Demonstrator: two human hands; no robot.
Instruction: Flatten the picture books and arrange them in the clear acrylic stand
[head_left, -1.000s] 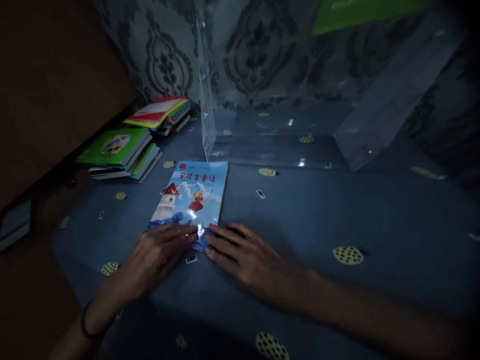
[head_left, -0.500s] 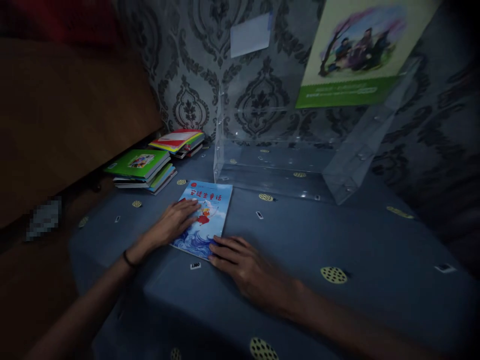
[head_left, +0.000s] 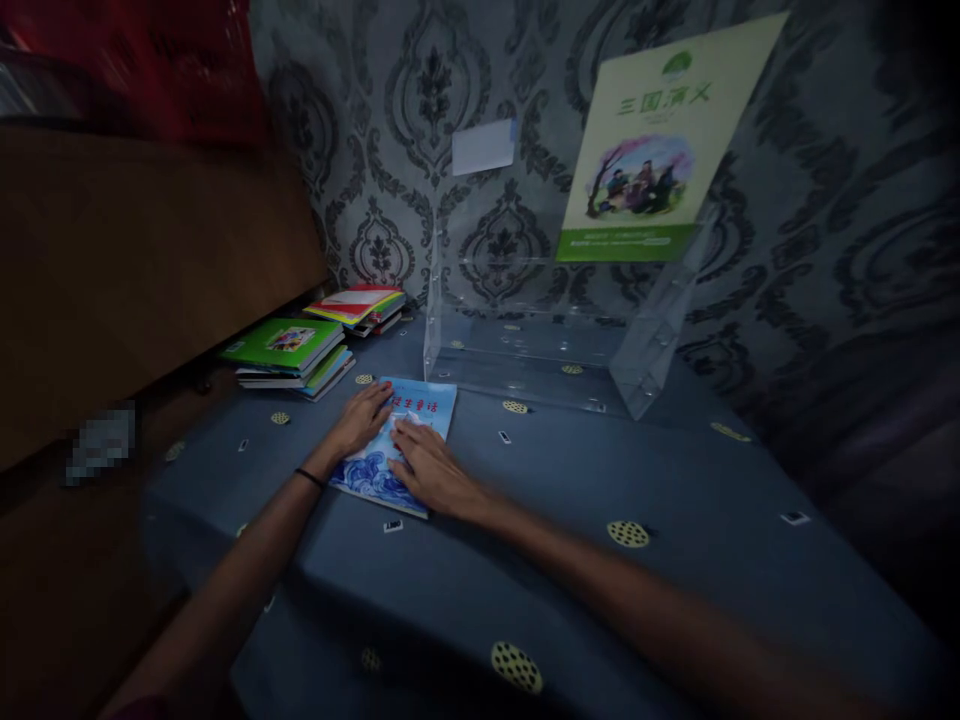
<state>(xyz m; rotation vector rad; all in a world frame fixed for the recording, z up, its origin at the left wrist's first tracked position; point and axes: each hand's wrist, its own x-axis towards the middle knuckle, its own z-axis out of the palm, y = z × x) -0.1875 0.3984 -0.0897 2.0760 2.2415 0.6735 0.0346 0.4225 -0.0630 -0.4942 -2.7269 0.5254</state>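
A blue picture-covered book (head_left: 380,478) with red Chinese lettering lies flat and closed on the table. My left hand (head_left: 365,417) rests on its upper left side, fingers stretched out over the cover. Over the middle and right of the cover lies my right hand (head_left: 427,462), fingers extended and slightly apart. Both palms face down, and neither hand grips the book. Much of the cover picture is hidden under the hands.
Behind the book stands a clear acrylic rack (head_left: 525,360), with a light green book (head_left: 637,160) upright at its right. To the left are a stack of books topped with green (head_left: 285,345) and another stack (head_left: 360,302). A patterned cloth covers the table (head_left: 555,480).
My right hand has moved from the book's lower right corner up onto the middle of the cover. My left hand has shifted slightly up the cover. The camera view has tilted upward.
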